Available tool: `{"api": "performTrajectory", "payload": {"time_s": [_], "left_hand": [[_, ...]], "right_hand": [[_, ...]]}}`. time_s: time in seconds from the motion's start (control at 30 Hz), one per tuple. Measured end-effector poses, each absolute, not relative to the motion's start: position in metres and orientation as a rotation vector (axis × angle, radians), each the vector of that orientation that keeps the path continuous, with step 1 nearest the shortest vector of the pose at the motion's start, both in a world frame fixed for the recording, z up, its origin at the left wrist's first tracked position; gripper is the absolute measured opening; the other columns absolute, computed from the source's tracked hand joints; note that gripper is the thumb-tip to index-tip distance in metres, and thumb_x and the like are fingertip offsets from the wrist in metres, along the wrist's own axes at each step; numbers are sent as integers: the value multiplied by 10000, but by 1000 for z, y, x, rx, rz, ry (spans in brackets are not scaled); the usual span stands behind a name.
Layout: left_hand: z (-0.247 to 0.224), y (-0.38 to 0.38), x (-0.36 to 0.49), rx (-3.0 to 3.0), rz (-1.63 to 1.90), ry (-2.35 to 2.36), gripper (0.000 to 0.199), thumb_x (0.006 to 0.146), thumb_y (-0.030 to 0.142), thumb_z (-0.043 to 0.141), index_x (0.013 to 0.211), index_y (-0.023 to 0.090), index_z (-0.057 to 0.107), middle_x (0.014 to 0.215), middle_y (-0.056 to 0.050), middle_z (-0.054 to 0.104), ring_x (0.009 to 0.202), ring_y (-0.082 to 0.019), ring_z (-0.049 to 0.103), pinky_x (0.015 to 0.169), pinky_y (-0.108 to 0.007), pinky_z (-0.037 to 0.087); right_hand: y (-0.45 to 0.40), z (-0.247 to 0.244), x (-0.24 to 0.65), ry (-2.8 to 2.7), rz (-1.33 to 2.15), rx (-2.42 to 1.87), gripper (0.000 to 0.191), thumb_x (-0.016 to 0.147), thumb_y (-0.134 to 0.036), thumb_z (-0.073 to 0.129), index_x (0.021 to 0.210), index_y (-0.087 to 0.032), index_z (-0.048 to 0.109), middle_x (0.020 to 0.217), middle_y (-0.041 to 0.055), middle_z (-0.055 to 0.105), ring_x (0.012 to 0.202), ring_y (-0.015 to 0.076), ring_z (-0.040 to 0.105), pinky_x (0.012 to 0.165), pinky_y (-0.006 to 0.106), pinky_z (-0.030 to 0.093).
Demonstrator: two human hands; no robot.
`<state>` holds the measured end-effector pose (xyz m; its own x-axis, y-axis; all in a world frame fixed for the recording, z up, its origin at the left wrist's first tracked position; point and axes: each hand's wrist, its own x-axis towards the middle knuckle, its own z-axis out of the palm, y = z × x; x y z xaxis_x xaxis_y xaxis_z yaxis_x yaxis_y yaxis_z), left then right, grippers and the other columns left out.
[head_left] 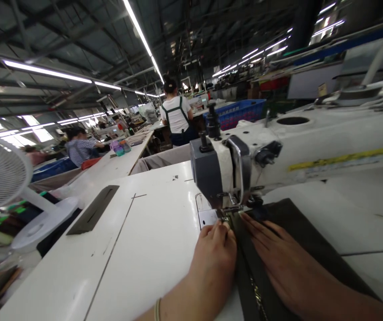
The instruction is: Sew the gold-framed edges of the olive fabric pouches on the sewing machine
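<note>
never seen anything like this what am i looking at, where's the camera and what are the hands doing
This picture comes from a camera worn on a person's head, looking forward and down at their own hands. The big white machine is an industrial sewing machine, set on a white table. Dark green cloth lies on the table, running under the machine's needle end. The left hand has its fingertips at the cloth's edge, close to that end. The right hand lies flat on the cloth. Farther off, a co-worker stands with their back turned.

Dark olive cloth (305, 227), lying flat, long straight edge
</note>
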<state>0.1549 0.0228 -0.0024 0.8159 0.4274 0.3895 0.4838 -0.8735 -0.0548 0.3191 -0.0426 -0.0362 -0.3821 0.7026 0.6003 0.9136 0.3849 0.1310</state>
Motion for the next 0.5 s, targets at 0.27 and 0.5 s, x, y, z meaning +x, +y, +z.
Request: {"api": "performTrajectory", "payload": {"time_s": [0.27,0.5], "left_hand": [[-4,27,157,-2867,-580,-711,88,864,69,532,897,97,608,922,-105,628,871,-213,604,834,-342,554],[-4,31,157,-2894,-602,-880,129,866,77,489,848,129,605,892,-81,600,809,-200,581,718,-321,560]], "right_hand": [[-32,-42,324,-2163,-700,-1296,563,834,-105,358,1396,-80,387,1237,165,595,1129,243,562,911,435,469],[-58,-20,327,-2294,-683,-1196,484,785,-116,407,1247,-88,546,1157,141,643,1071,227,604,875,358,524]]}}
